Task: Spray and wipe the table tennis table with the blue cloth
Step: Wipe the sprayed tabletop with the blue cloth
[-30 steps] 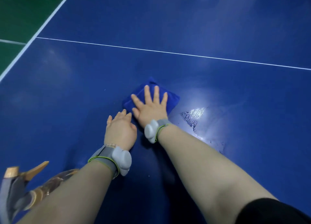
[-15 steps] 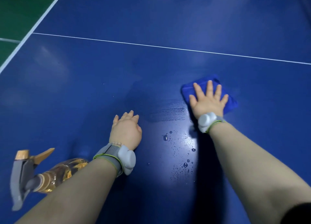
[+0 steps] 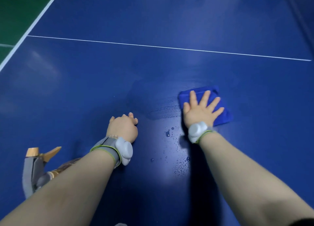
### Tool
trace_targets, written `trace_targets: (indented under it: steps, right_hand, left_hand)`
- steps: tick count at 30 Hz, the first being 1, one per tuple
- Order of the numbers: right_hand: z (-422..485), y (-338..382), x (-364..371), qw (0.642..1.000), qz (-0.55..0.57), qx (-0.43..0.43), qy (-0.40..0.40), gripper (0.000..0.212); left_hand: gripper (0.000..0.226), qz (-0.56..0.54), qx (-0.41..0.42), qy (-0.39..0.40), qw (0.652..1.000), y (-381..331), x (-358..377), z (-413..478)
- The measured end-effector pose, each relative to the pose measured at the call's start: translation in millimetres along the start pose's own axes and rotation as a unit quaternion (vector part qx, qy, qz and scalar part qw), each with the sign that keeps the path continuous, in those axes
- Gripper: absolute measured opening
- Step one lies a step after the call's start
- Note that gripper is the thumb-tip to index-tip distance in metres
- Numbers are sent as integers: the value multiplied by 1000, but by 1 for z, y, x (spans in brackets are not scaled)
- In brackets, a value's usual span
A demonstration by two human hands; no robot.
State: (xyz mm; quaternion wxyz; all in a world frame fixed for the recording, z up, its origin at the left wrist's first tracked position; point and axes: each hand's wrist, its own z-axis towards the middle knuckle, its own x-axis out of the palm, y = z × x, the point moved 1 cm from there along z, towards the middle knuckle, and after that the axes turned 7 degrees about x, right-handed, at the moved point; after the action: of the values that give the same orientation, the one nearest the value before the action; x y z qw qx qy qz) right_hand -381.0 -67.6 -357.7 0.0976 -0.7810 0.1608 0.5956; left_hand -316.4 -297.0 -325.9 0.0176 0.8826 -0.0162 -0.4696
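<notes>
Lying folded and flat on the counter [image 3: 169, 69], right of centre in the view, the blue cloth [image 3: 224, 118] is pressed down by the right hand [image 3: 199, 112]. The right fingers [image 3: 204, 98] are held straight and spread across the fabric; nothing is gripped, and the cloth's far edge and right corner are left showing around them. A grey wristband with a pale plastic unit [image 3: 197, 131] is worn just behind that hand. Immediately left of the cloth a wet streak [image 3: 163, 112] is seen on the blue surface, and nearer the person a scatter of droplets [image 3: 168, 133] is caught in the light between the two forearms. The left hand [image 3: 123, 127] is set on the counter well apart from the cloth, its fingers [image 3: 130, 114] loosely bent with the tips on the surface and nothing held in them. A matching grey band with a green edge [image 3: 119, 149] is worn on that wrist. Beside the left forearm, towards the lower left, a spray bottle [image 3: 39, 168] with a grey trigger and gold-coloured nozzle is seen lying on its side, partly hidden by the arm. Farther off, a thin white line [image 3: 169, 47] is drawn across the counter, and beyond the white-edged left border a green floor [image 3: 17, 13] is visible.
</notes>
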Motion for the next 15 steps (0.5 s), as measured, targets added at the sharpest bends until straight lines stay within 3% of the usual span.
trace_targets:
  steps: [5, 7, 12, 15]
  right_hand:
    - [-91, 64, 31, 980, -32, -194, 29, 61]
    - [-107, 67, 37, 971, -41, -233, 41, 60]
    - [-93, 45, 29, 970, -35, -238, 39, 60]
    - [-75, 17, 22, 982, -25, -184, 39, 60]
  left_hand:
    - [59, 8, -3, 24, 1000, -2, -1, -3]
    - [61, 11, -7, 24, 1000, -2, -2, -5]
    - [68, -5, -28, 98, 995, -4, -6, 1]
    - [73, -2, -12, 85, 996, -10, -4, -5]
